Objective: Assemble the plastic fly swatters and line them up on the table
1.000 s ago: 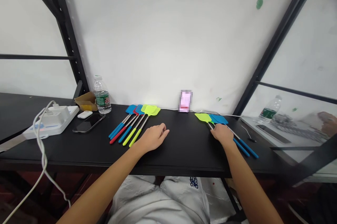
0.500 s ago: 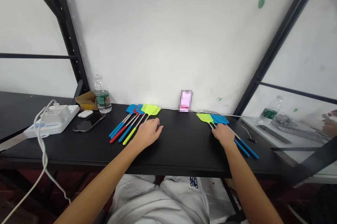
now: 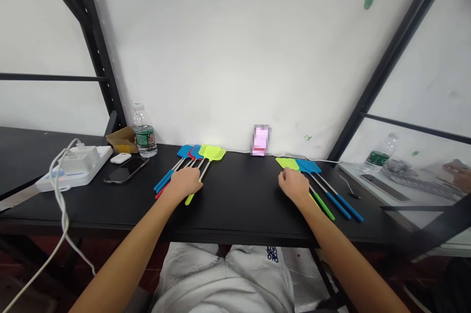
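Note:
A fanned group of fly swatters (image 3: 214, 153) lies on the left part of the black table, with blue, red and yellow-green heads toward the wall. Over its handles rests my left hand (image 3: 185, 183), fingers curled, hiding part of several handles. One yellow-green handle (image 3: 189, 199) shows just right of it. On the right lies a second group of fly swatters (image 3: 309, 166), with yellow-green and blue heads and blue and green handles. My right hand (image 3: 293, 183) is curled at the left side of this group, covering a yellow-green swatter's shaft. What either hand grips is hidden underneath.
A phone (image 3: 260, 140) with a lit screen leans against the wall. At left are a water bottle (image 3: 144, 131), a cardboard box (image 3: 123, 140), a white case (image 3: 120, 158), a dark phone (image 3: 126, 170) and a power strip (image 3: 73, 169) with trailing cables. A reflective panel (image 3: 423, 107) stands at right.
My left hand has moved left and toward me, onto the left group's handles. My right hand has shifted left, uncovering a green handle. The swatter heads stay nearly in place.

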### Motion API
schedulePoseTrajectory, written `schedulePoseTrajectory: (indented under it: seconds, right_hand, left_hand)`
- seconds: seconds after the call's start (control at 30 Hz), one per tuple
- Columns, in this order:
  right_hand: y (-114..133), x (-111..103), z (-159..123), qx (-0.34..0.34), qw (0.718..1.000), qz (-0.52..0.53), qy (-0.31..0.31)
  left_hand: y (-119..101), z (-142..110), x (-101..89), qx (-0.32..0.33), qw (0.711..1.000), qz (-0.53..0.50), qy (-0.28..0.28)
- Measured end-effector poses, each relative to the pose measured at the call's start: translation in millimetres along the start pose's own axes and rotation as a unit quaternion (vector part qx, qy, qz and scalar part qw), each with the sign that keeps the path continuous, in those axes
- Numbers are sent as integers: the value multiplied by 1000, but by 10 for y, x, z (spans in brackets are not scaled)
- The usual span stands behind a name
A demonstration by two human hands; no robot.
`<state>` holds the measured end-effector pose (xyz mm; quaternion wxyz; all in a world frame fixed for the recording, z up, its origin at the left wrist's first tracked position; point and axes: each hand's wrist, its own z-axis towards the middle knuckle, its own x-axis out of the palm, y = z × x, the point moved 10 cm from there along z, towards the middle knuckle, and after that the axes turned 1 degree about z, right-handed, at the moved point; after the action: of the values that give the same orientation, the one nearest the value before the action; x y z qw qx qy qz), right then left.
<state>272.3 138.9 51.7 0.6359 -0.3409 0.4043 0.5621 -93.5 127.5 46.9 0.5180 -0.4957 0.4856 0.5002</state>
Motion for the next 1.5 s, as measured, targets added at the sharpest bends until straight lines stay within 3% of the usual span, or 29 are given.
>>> schedulePoseTrajectory:
  seconds: [0.2, 0.5, 0.7, 0.8, 0.87, 1.03, 1.17, 1.27, 1.5]
  right_hand:
    - [244, 17, -44, -67, 998, 11, -6]
    - [7, -240, -147, -7, 991, 107, -77]
    - [125, -376, -332, -6, 955, 269, -123]
    - [263, -344, -330, -33, 920, 380, -84]
    - [333, -256, -302, -38, 880, 473, -29]
    - [521, 64, -259, -8, 738, 663, 128]
    - [524, 163, -235, 50, 665, 735, 122]
    - [508, 178, -254, 87, 644, 753, 107]
    - [784, 96, -395, 77, 623, 768, 124]
  left_hand:
    - [-52, -2, -19, 2, 1000, -13, -17]
    - [33, -151, -389, -42, 995, -32, -79]
    - [-233, -491, -725, 53, 989, -89, -109]
    - [-476, -635, -805, 124, 975, -124, -135]
    - [-668, -695, -764, 163, 966, -133, -151]
    - [-1107, -705, -237, 220, 962, -133, -94]
    - [-1299, -753, -14, 300, 942, -109, -100]
    - [-1274, -744, 9, 313, 937, -105, -117]
    - [-1153, -715, 7, 258, 946, -80, -181]
